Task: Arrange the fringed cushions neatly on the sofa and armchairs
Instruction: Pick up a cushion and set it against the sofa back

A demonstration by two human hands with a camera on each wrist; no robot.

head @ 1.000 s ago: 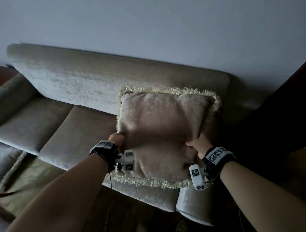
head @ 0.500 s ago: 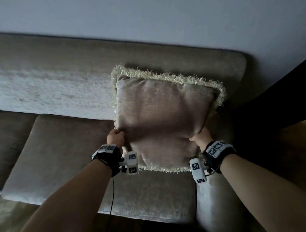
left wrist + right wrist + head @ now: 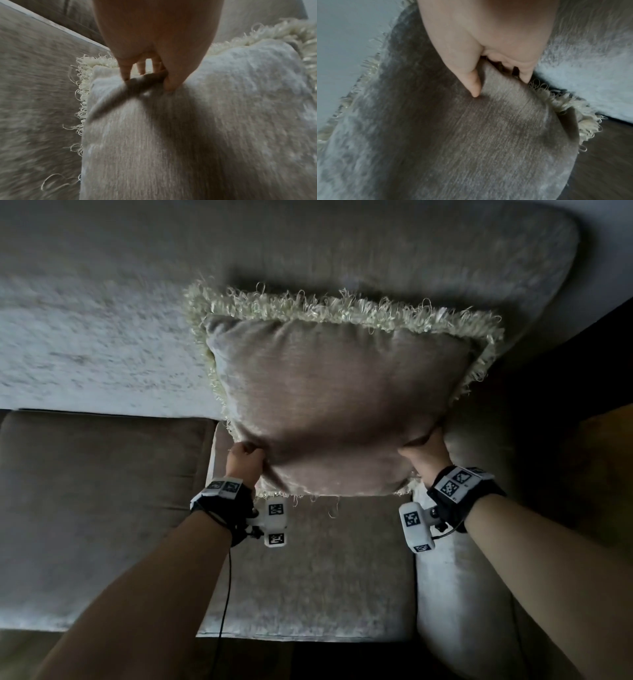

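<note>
In the head view, a square taupe velvet cushion with a cream fringed border (image 3: pixel 337 409) is held up against the backrest of the beige upholstered sofa (image 3: pixel 102 337), at the sofa's right end beside the armrest. The left hand (image 3: pixel 245 462) is curled round the cushion's lower left edge, and the right hand (image 3: pixel 428 451) is closed on its lower right edge. Compared with a second ago, the cushion has been carried closer to the backrest and raised, so that its bottom fringe now hangs clear above the seat pad (image 3: pixel 308 577). The placing step is judged to be nearly done; lowering the cushion onto the seat and squaring it remain.

In the left wrist view, the left hand (image 3: pixel 154 44) is seen with thumb and fingers (image 3: pixel 125 70) pinched on a fold of the cushion's (image 3: pixel 197 128) fabric near its fringed edge. The surroundings are blurred by motion.

In the right wrist view, the right hand (image 3: pixel 486 40) is seen with the thumb pressed into the face of the cushion (image 3: pixel 479 135) and the other fingers wrapped behind the edge, just beside the fringe. The pale sofa fabric (image 3: pixel 590 81) is seen close behind.
</note>
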